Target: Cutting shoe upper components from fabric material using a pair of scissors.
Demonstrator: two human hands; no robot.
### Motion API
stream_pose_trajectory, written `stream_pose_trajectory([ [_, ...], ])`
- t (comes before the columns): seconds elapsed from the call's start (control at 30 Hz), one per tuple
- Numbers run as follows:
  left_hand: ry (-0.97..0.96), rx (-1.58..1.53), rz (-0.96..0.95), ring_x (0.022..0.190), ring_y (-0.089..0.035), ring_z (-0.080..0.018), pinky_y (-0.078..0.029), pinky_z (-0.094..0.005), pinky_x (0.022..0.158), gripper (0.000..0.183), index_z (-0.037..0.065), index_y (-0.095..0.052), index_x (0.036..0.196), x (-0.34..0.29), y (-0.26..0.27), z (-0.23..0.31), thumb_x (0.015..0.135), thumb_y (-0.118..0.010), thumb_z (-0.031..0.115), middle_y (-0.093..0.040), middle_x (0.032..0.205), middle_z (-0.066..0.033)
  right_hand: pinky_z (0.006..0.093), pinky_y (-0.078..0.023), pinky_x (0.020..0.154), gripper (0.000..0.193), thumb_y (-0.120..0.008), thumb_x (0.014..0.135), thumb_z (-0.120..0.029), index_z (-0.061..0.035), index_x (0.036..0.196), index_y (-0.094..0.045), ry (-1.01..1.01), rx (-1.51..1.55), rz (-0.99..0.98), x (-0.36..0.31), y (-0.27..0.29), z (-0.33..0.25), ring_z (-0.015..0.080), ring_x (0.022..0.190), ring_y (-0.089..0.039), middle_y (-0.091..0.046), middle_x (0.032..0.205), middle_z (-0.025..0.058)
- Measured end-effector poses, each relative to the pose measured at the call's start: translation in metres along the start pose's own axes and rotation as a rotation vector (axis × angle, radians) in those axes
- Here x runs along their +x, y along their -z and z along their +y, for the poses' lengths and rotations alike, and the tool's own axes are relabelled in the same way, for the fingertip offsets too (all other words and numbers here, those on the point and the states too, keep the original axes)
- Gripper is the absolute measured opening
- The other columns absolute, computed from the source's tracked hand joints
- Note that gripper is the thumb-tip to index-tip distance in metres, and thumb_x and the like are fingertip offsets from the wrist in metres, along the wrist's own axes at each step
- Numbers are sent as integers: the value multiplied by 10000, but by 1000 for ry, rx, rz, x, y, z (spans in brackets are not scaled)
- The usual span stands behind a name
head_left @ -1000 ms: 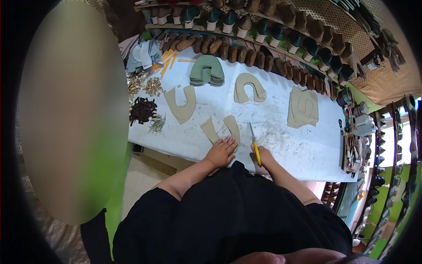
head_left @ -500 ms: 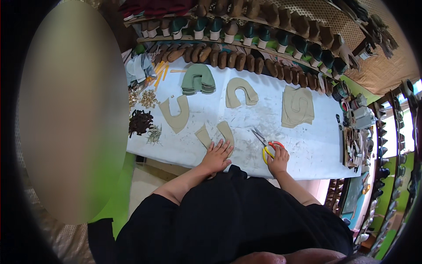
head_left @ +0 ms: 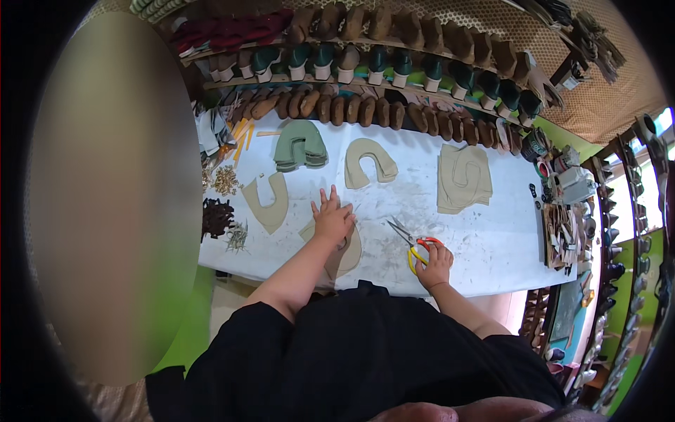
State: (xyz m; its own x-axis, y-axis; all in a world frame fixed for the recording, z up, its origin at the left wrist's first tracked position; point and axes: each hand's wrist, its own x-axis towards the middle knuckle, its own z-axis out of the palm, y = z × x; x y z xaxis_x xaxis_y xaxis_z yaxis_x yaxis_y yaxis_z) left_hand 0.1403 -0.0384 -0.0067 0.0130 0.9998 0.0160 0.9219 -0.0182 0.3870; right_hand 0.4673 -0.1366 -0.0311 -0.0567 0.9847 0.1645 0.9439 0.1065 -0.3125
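My left hand [head_left: 332, 216] is held with fingers spread over the nearest beige U-shaped piece [head_left: 350, 253], hiding part of it; whether it touches the piece cannot be told. At the right, my right hand [head_left: 436, 267] grips the scissors [head_left: 413, 243] by their red and yellow handles. Their blades are parted and point away to the left, low over the white tabletop. Left of the left hand lies another beige U-shaped piece [head_left: 271, 207]. Farther back are a beige stack of curved pieces [head_left: 362, 151] and a green stack of similar ones [head_left: 292, 144].
A pile of flat beige pieces [head_left: 450, 190] lies at the right of the white table [head_left: 394, 193]. Brass-coloured bits [head_left: 226, 180] and dark brown strips [head_left: 218, 216] are heaped at the left. Shelves with rows of heeled shoes [head_left: 376, 67] stand along the back.
My left hand has slid forward, away from me, from the near part of the U-shaped piece, and its fingers have spread. My right hand still holds the scissors. The whole view has shifted slightly.
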Motion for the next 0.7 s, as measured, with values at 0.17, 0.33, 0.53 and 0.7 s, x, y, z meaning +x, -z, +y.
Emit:
stream_pose_trajectory([
  [0.17, -13, 82, -108, 1501, -106, -419, -111, -672, 1142, 221, 259, -766, 1028, 27, 7, 21, 832, -712, 345, -204, 1628, -141, 483, -306, 1058, 605, -700, 740, -330, -31, 1243, -548, -10, 16, -12, 0, 0, 3, 359, 1169, -446, -513, 1243, 144],
  [0.33, -139, 164, -56, 1491, -197, -381, -139, -621, 1170, 97, 153, -744, 884, 36, -9, 21, 824, -698, 215, -349, 1573, -122, 480, -301, 1063, 610, -702, 736, -334, -27, 1241, -554, -28, 25, -15, 0, 1, 3, 353, 1181, -444, -513, 1247, 143],
  [0.53, -269, 60, 49, 1474, -252, -354, -167, -605, 1176, 72, 114, -696, 774, 41, -31, -8, 802, -691, 180, -365, 1565, -116, 482, -294, 1069, 608, -701, 737, -331, -26, 1242, -554, -25, 35, -17, 2, 3, -2, 352, 1197, -439, -512, 1253, 145],
  [0.7, -107, -133, 126, 1442, -300, -387, -206, -579, 1172, 72, 117, -688, 800, 19, -1, -36, 795, -711, 185, -381, 1551, -141, 479, -293, 1074, 613, -706, 740, -325, -40, 1257, -543, -48, 31, -32, 0, 2, -2, 349, 1199, -443, -514, 1258, 142],
])
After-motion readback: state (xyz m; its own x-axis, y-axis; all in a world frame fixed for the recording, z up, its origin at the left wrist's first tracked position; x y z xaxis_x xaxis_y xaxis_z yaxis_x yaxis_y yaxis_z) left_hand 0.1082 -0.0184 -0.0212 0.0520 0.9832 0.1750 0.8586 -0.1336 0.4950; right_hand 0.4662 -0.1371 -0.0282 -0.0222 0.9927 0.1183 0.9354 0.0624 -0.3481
